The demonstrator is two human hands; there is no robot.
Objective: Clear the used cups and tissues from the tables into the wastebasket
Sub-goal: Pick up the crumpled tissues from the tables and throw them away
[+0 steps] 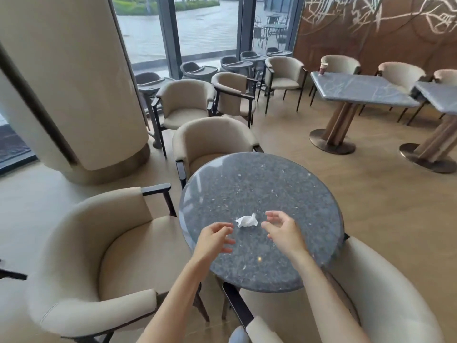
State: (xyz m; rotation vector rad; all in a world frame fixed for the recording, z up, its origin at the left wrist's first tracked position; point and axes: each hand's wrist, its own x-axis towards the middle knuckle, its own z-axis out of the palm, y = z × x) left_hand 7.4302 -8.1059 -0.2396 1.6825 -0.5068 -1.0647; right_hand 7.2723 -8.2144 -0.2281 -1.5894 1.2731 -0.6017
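Nearest the camera, both forearms reach out over the round speckled counter (259, 189). The left hand (214, 240) hangs above the near edge with its fingers (226, 225) loosely curled and spread, holding nothing. The right hand (282, 230) sits a little farther in, its fingers (272, 215) likewise parted and lightly bent, empty.

The crumpled white tissue (246, 220) lies flat on the counter between the two hands, just beyond them. From the left fingertips it lies at about one o'clock; from the right fingertips it lies at about nine o'clock, just beside them, and neither hand touches it. The right hand looks the nearer of the two, so the pick-up is probably its job. The tissue's long axis runs roughly from eight o'clock to two o'clock, with a small twisted peak standing up at the two o'clock end, the end toward the right hand. Being a soft wad, it should yield to a pinch from any side.

Farther off, at about one o'clock across the floor, a square marbled counter (358, 91) carries a paper cup (323, 68) upright near its far left corner. That cup is still to be cleared. No wastebasket shows in view.
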